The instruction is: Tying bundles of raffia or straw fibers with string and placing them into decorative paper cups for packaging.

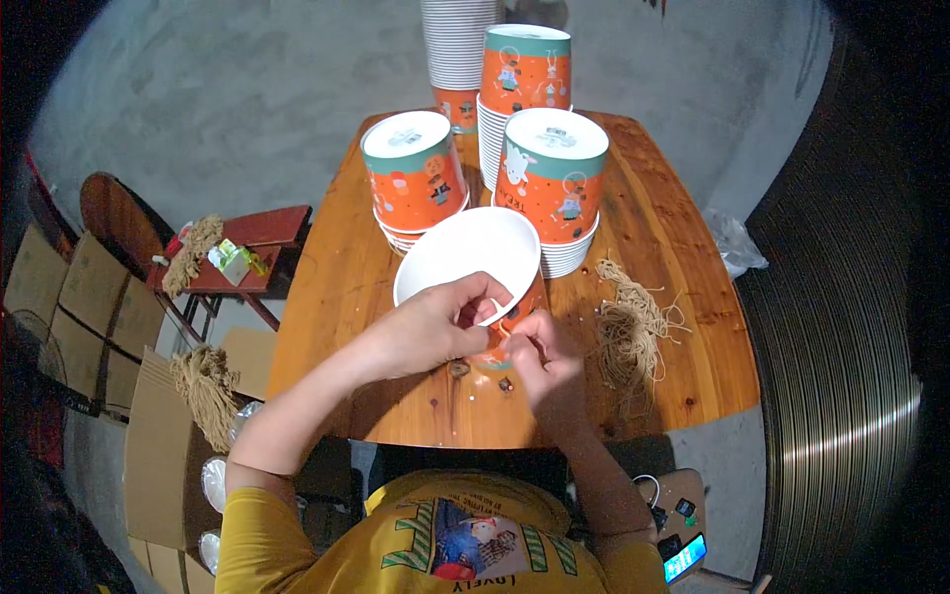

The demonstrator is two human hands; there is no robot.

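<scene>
A large orange paper bucket with a white inside is tilted toward me at the near middle of the wooden table. My left hand grips its near rim, fingertips inside and thumb on the outer wall. Close beside that thumb, my right hand is pinched on what looks like a short pale cord against the bucket's side; fingers hide most of it. Right of the hands lies a loose bundle of tan cords. Behind the held bucket stand upturned stacks of matching buckets, one at left and one at right.
Farther back rise another upturned bucket stack and a tall white-rimmed stack. At left, a red bench bears more cord, and a cord bundle hangs over a cardboard box. A lit phone lies low right.
</scene>
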